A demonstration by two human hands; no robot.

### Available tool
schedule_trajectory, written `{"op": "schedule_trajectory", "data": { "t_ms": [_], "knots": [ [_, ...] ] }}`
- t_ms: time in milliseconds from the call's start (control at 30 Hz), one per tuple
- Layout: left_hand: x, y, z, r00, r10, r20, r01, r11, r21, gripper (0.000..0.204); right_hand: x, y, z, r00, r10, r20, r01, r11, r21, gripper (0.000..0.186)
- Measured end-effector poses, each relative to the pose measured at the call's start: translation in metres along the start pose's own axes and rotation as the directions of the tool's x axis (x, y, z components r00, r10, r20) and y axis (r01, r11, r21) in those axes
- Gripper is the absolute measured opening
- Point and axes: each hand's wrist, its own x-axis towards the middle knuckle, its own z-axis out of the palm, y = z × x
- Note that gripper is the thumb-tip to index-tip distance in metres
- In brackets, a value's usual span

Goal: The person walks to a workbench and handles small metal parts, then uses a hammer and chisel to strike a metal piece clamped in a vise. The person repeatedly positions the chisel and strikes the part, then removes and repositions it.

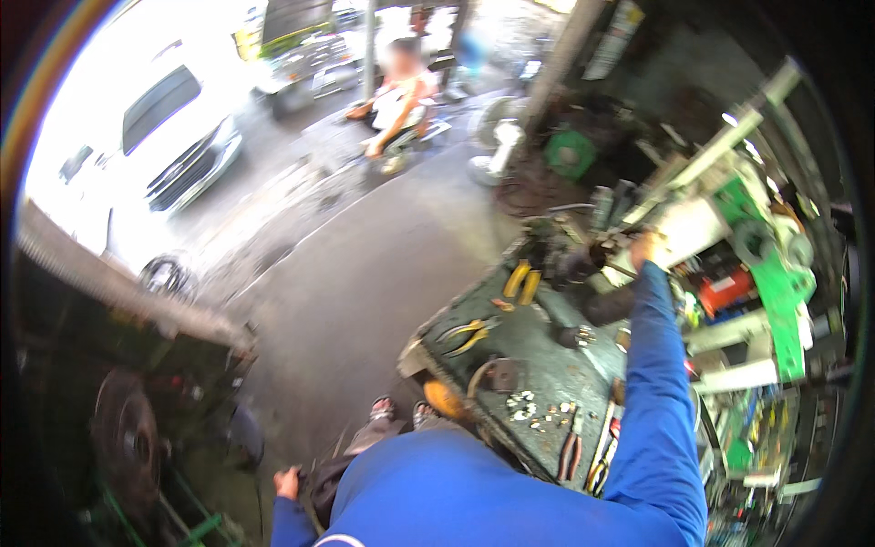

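Right hand (pixel 648 248) across tool-strewn workbench (pixel 558 363)

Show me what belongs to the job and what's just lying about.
Probably in use:
dark, rounded parts near the right hand
worn dark-green workbench

Probably lying about:
yellow-handled metal pliers
red-handled metal pliers
small white pieces

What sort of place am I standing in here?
Probably a repair workshop, perhaps for vehicles. A worn workbench carries several pliers and scattered small parts, and a car stands beyond the open side.
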Motion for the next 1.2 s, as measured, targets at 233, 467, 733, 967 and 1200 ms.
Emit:
{"op": "schedule_trajectory", "data": {
  "t_ms": [233, 467, 733, 967, 1200],
  "knots": [
    [0.062, 0.012, 0.009, 0.949, 0.247, 0.194, -0.314, 0.759, 0.570, 0.039, -0.056, 0.009, -0.065, 0.961, 0.275, -0.020, -0.205, 0.762, 0.614, 0.034],
    [0.095, 0.075, 0.048, 0.969, 0.186, 0.161, -0.237, 0.881, 0.410, 0.035, -0.074, 0.010, -0.098, 0.962, 0.271, 0.043, -0.236, 0.736, 0.635, 0.037],
    [0.091, 0.129, 0.052, 0.968, 0.167, 0.190, -0.225, 0.909, 0.351, 0.031, -0.075, 0.009, -0.097, 0.961, 0.274, 0.035, -0.233, 0.735, 0.637, 0.034],
    [0.087, 0.143, 0.046, 0.968, 0.158, 0.197, -0.220, 0.911, 0.349, 0.027, -0.074, 0.010, -0.094, 0.956, 0.290, 0.034, -0.245, 0.731, 0.636, 0.034],
    [0.099, 0.111, 0.028, 0.967, 0.159, 0.201, -0.228, 0.892, 0.391, 0.023, -0.097, 0.017, -0.116, 0.953, 0.300, 0.033, -0.266, 0.782, 0.564, 0.047]
  ]
}}
